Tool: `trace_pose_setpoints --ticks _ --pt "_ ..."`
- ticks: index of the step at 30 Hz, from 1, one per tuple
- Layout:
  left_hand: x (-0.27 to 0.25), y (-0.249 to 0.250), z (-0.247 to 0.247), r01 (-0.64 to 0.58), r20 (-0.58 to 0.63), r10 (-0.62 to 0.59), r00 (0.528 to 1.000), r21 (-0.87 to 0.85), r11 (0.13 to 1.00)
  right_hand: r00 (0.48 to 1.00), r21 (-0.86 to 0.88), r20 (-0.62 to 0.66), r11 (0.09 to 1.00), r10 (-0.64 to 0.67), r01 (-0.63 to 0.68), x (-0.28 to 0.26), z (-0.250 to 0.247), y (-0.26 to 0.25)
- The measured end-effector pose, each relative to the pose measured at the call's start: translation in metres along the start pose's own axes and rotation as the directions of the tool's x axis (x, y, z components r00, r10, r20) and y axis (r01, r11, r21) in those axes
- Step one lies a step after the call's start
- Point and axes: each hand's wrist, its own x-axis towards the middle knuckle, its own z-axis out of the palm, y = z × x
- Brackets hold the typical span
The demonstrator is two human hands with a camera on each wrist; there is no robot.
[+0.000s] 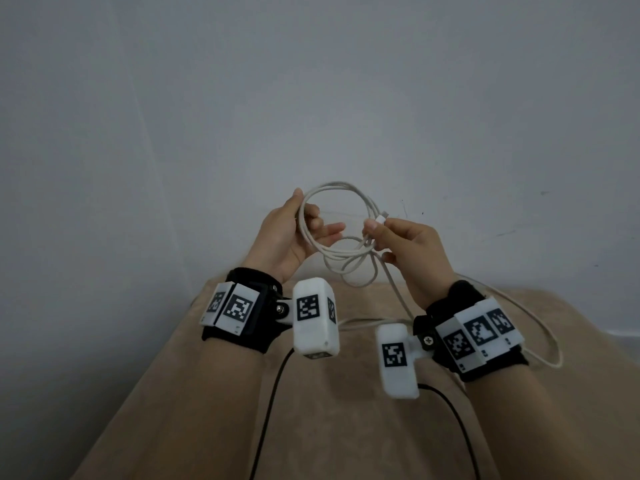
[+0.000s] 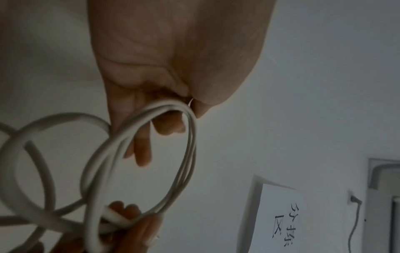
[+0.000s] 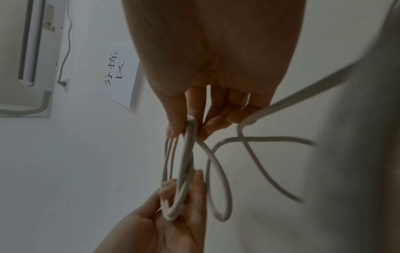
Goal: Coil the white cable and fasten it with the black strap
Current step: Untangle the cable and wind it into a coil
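You are holding both hands raised in front of you, palms turned toward each other, forearms reaching forward side by side. Your left hand (image 1: 282, 237) is curling its thumb and fingers around the white cable (image 1: 334, 233), with two fingers stretching out straighter. Your right hand (image 1: 412, 251) is pinching the cable's loops between thumb and fingertips.

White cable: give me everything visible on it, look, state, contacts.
The thin round white cable, matte and rubbery-looking, is partly wound into several loose loops held in the air. The left hand grips the loops' left side; the right hand pinches the other side beside a small white connector plug. The uncoiled rest trails down past the right wrist over tan fabric. No strap on it.
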Motion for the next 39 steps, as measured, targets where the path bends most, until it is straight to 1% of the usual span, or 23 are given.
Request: trace_pose_setpoints --ticks 2,4,6,8,10,13,15,18,19,21,22,24,26,28,30,31,33,37,39 --pt "0.002 -0.002 0.0 -0.015 -0.05 0.023 0.998 0.154 0.988 1.0 0.031 -0.03 1.0 -0.003 0.004 0.001 -0.001 0.0" --pt "0.003 -0.005 -0.001 0.014 -0.077 0.012 0.997 0.318 0.948 0.998 0.076 -0.069 0.997 0.01 -0.004 0.001 -0.004 -0.001" --pt "0.002 -0.008 -0.001 0.107 -0.058 -0.092 0.994 0.361 0.926 0.994 0.118 -0.104 0.993 0.016 -0.003 0.003 -0.006 -0.001" --pt "-0.002 -0.009 0.001 0.196 -0.001 -0.209 0.978 0.355 0.914 0.993 0.145 -0.12 0.99 0.016 0.002 0.003 -0.009 -0.001" --pt "-0.004 -0.009 0.002 0.252 0.052 -0.275 0.96 0.266 0.93 0.994 0.193 -0.102 0.981 0.034 -0.014 0.003 -0.009 -0.001" --pt "-0.001 -0.012 0.002 0.324 0.138 -0.325 0.936 0.027 0.946 0.998 0.288 -0.029 0.956 0.062 -0.051 -0.001 -0.008 -0.006" --pt "0.003 -0.017 0.0 0.39 0.191 -0.36 0.913 -0.158 0.907 0.998 0.374 0.025 0.926 0.053 -0.058 -0.003 -0.007 -0.011" --pt "0.009 -0.021 -0.002 0.464 0.283 -0.375 0.882 -0.396 0.792 0.998 0.461 0.045 0.886 0.039 -0.056 -0.003 -0.007 -0.013" --pt "0.01 -0.021 -0.003 0.47 0.293 -0.369 0.882 -0.473 0.745 0.998 0.473 0.043 0.879 0.038 -0.054 -0.003 -0.007 -0.012" --pt "0.011 -0.02 -0.004 0.435 0.276 -0.337 0.9 -0.61 0.662 0.998 0.476 0.046 0.877 0.041 -0.057 -0.003 -0.005 -0.011" --pt "0.01 -0.02 -0.005 0.403 0.256 -0.315 0.914 -0.656 0.638 0.998 0.466 0.046 0.883 0.043 -0.059 -0.002 -0.005 -0.011" --pt "0.008 -0.018 -0.01 0.322 0.192 -0.269 0.944 -0.714 0.621 0.998 0.429 0.04 0.902 0.044 -0.057 -0.002 -0.008 -0.011" --pt "0.007 -0.013 -0.018 0.254 0.125 -0.241 0.962 -0.731 0.633 0.999 0.361 0.036 0.932 0.033 -0.044 0.0 -0.013 -0.012" --pt "0.005 -0.006 -0.024 0.252 0.122 -0.23 0.966 -0.654 0.713 0.999 0.282 0.035 0.959 0.021 -0.03 0.001 -0.017 -0.012" --pt "0.003 -0.001 -0.023 0.27 0.137 -0.233 0.963 -0.531 0.803 0.999 0.248 0.03 0.969 0.018 -0.025 0.001 -0.017 -0.011" --pt "0.002 0.001 -0.022 0.271 0.139 -0.232 0.963 -0.487 0.83 0.999 0.237 0.027 0.971 0.019 -0.025 0.001 -0.017 -0.01" --pt "0.001 0.003 -0.02 0.271 0.136 -0.235 0.963 -0.441 0.856 0.999 0.218 0.026 0.976 0.024 -0.029 0.001 -0.017 -0.008" --pt "0.0 0.002 -0.02 0.282 0.117 -0.257 0.959 -0.387 0.878 0.999 0.202 0.029 0.979 0.019 -0.024 0.0 -0.016 -0.007" --pt "0.0 0.003 -0.019 0.285 0.14 -0.25 0.958 -0.349 0.893 1.0 0.182 0.029 0.983 0.011 -0.016 -0.001 -0.015 -0.007"
